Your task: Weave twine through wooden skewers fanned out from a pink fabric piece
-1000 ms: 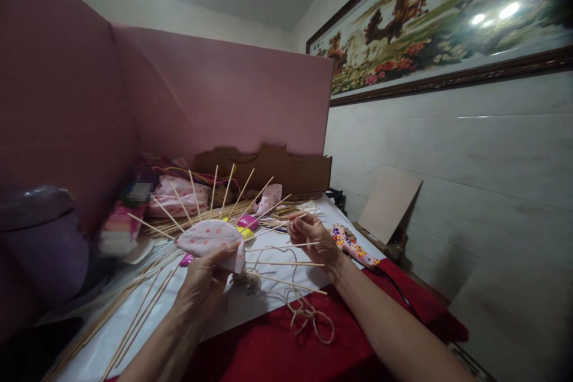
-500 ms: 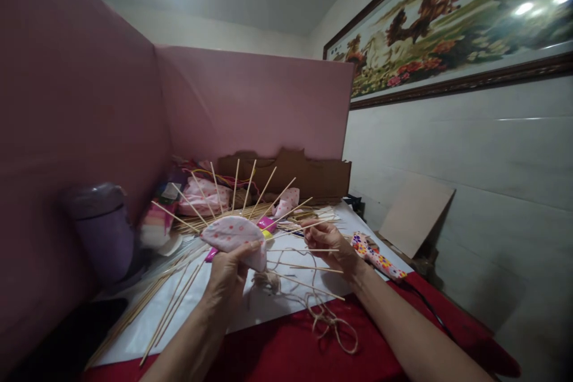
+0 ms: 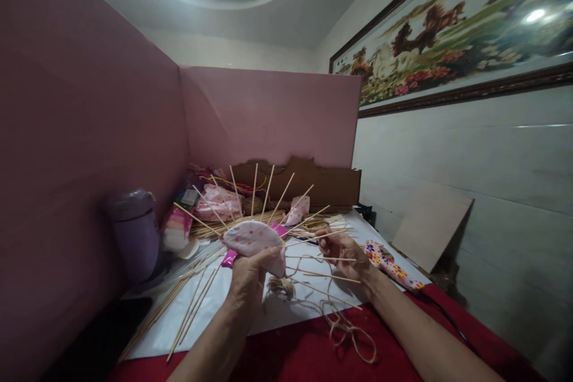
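Note:
My left hand [image 3: 250,277] is closed on the lower edge of a pale, red-spotted cloth pad [image 3: 253,239], thumb on top. Several thin wooden sticks [image 3: 255,191] fan out from the pad, upward and to the right. My right hand [image 3: 342,253] is at the fan's right side, its thumb and fingertips pinched at one of these sticks. Loose twine [image 3: 353,334] trails below that hand onto the red cloth, and part of it passes behind the fingers. A small bundle of twine [image 3: 281,287] lies under the pad.
Loose sticks [image 3: 192,304] lie at the left on a white sheet [image 3: 268,310]. Behind are spotted cloth [image 3: 219,203], more sticks and torn cardboard [image 3: 308,182]. A purple container [image 3: 136,239] stands left; a flowered cloth piece [image 3: 391,264] lies right. Red cloth [image 3: 286,352] covers the near edge.
The camera view has shifted, so everything sits further right and slightly lower. Both hands keep nearly the same pose around the pad and sticks.

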`<state>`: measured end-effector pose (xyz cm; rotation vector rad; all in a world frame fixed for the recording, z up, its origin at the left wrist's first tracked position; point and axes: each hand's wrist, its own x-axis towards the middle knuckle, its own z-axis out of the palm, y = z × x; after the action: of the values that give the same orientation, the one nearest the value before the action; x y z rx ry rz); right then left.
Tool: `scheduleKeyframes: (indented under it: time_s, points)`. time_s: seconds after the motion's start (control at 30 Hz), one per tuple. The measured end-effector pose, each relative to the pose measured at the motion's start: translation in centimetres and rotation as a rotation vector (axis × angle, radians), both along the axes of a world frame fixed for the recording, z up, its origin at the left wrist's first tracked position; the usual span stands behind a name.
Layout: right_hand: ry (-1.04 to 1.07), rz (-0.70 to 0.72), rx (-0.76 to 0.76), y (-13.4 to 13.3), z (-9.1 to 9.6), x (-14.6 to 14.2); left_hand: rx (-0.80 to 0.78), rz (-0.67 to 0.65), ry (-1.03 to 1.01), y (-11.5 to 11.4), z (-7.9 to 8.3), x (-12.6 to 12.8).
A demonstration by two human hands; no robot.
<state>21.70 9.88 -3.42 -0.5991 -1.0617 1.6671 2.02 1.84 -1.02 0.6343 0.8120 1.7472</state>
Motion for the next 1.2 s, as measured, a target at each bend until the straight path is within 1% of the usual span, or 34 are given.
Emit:
scheduleKeyframes:
  time_s: [0.1, 0.23, 0.43, 0.57, 0.73, 0.83, 1.0, 1.2]
  points:
    - [-0.027, -0.026, -0.01, 0.0, -0.1, -0.1, 0.032, 0.021, 0.013, -0.1, 0.2, -0.1]
    - [-0.041, -0.025, -0.019, 0.1, -0.4, -0.1, 0.039, 0.078, 0.03, -0.1, 0.4, -0.2]
    - [-0.064, -0.035, -0.053, 0.3, -0.8, -0.2, 0.056, 0.124, 0.088, 0.1, 0.2, -0.3]
    - [-0.065, -0.041, -0.05, 0.2, -0.6, -0.3, 0.051, 0.116, 0.102, 0.1, 0.1, -0.4]
    - [-0.067, -0.035, -0.031, -0.5, -0.1, -0.6, 0.039, 0.097, -0.01, 0.1, 0.5, -0.3]
    - [-0.071, -0.047, -0.045, -0.7, 0.0, -0.6, 0.023, 0.074, -0.034, 0.1, 0.6, -0.4]
    - [-0.085, -0.023, -0.02, -0.4, -0.1, -0.4, 0.034, 0.06, -0.087, 0.2, 0.8, -0.5]
    - [-0.077, -0.006, -0.012, 0.0, -0.3, -0.4, 0.011, -0.032, -0.185, -0.1, 1.3, -0.6]
